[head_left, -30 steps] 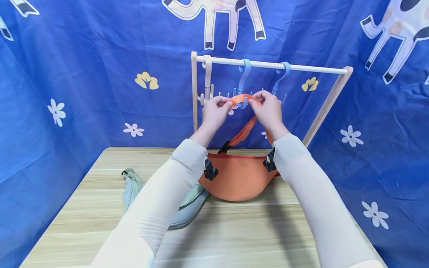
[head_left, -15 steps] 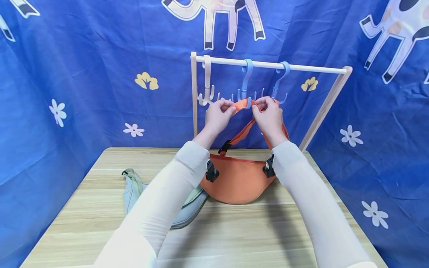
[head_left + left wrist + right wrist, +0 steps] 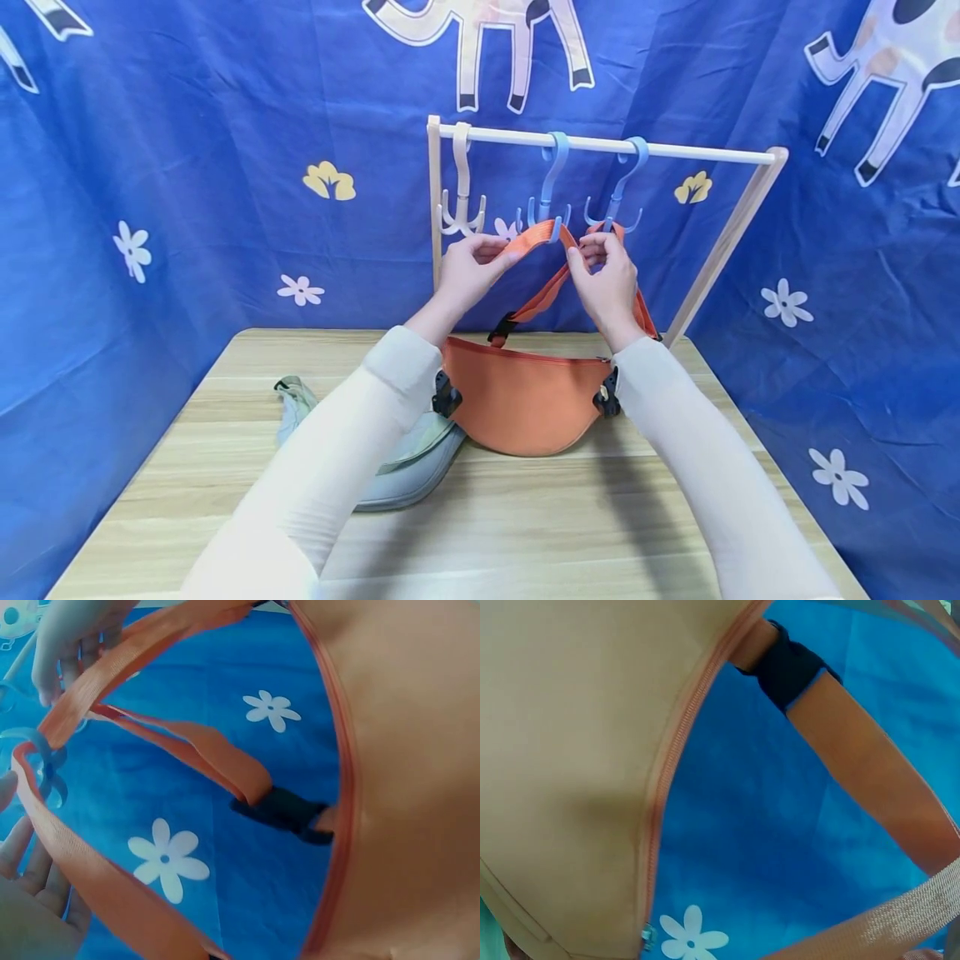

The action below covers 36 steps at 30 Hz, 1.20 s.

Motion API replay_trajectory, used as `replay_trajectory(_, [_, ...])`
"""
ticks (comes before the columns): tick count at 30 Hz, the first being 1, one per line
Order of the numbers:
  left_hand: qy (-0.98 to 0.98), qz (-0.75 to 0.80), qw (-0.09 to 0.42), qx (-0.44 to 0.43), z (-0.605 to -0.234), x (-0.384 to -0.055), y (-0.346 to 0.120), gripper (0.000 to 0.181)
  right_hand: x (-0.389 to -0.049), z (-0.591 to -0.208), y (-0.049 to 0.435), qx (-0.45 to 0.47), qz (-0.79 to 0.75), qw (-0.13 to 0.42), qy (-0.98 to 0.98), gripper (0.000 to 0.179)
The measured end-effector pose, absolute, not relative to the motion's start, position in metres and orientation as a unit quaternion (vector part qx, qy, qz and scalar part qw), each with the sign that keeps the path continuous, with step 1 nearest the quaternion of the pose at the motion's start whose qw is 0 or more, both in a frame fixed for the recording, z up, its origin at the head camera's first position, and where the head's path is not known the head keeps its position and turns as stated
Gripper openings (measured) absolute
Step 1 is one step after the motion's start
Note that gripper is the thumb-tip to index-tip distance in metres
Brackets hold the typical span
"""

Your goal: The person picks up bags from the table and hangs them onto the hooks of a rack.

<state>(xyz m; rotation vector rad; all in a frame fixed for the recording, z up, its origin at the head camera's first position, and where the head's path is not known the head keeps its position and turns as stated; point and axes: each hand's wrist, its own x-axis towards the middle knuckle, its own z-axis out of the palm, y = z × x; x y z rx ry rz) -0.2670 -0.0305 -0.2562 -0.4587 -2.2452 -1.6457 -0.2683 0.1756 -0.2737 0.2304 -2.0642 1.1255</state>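
An orange waist bag (image 3: pixel 525 400) hangs by its webbing strap (image 3: pixel 536 239), which loops over a prong of the middle blue hook (image 3: pixel 551 187). Another stretch of orange strap passes over the right blue hook (image 3: pixel 617 187). My left hand (image 3: pixel 468 271) is around the strap's left side, thumb and fingers loosened; the left wrist view shows its fingers (image 3: pixel 37 881) spread beside the strap. On the strap's other side, my right hand (image 3: pixel 607 275) touches it with loose fingers. The right wrist view shows the bag's zip and a black buckle (image 3: pixel 791 671), but little of the hand.
A white rail (image 3: pixel 510 136) on wooden posts carries the hooks, including a beige one (image 3: pixel 462 183) at the left. A grey-green bag (image 3: pixel 408 479) lies on the wooden table (image 3: pixel 195 467), partly behind my left sleeve. Blue patterned cloth (image 3: pixel 225 233) surrounds the table.
My left hand has loosened its pinch and shifted left and slightly down along the strap. The right hand's fingers have loosened. The strap has moved lower and now rests on the middle hook.
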Motion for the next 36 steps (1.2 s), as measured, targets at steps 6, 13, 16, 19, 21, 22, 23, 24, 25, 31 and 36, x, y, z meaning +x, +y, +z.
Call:
replay_trajectory(6, [-0.801,-0.561,0.147,-0.145,-0.265,-0.261,-0.051,0.037,-0.264,-0.283,0.175,0.11,0.441,0.423,-0.784,0.023])
replay_trajectory(13, [-0.813,-0.548,0.136,-0.139,-0.276,-0.257,-0.079,0.036,-0.255,-0.293,0.169,0.128,0.459,0.417,-0.774,0.023])
replay_trajectory(16, [-0.812,-0.551,0.124,-0.143,-0.281,-0.254,-0.089,0.034,-0.252,-0.299,0.165,0.133,0.468,0.405,-0.775,0.024])
replay_trajectory(19, [-0.812,-0.554,0.106,-0.147,-0.286,-0.25,-0.098,0.034,-0.25,-0.306,0.16,0.135,0.474,0.397,-0.774,0.022])
replay_trajectory(21, [-0.814,-0.552,0.099,-0.152,-0.292,-0.247,-0.104,0.034,-0.249,-0.311,0.157,0.142,0.48,0.392,-0.772,0.021])
replay_trajectory(22, [-0.815,-0.55,0.097,-0.155,-0.294,-0.246,-0.107,0.035,-0.248,-0.313,0.155,0.146,0.483,0.388,-0.772,0.021])
replay_trajectory(23, [-0.815,-0.549,0.096,-0.157,-0.297,-0.244,-0.109,0.035,-0.247,-0.315,0.153,0.15,0.486,0.381,-0.772,0.021])
replay_trajectory(24, [-0.816,-0.547,0.096,-0.157,-0.3,-0.243,-0.112,0.034,-0.245,-0.317,0.151,0.154,0.489,0.374,-0.773,0.021])
replay_trajectory(25, [-0.817,-0.546,0.096,-0.159,-0.303,-0.241,-0.115,0.034,-0.244,-0.319,0.15,0.16,0.491,0.367,-0.774,0.022])
replay_trajectory(31, [-0.825,-0.533,0.102,-0.16,-0.321,-0.232,-0.137,0.034,-0.235,-0.335,0.134,0.179,0.507,0.333,-0.775,0.023])
replay_trajectory(36, [-0.828,-0.526,0.109,-0.157,-0.338,-0.224,-0.159,0.032,-0.23,-0.348,0.119,0.185,0.526,0.303,-0.773,0.021])
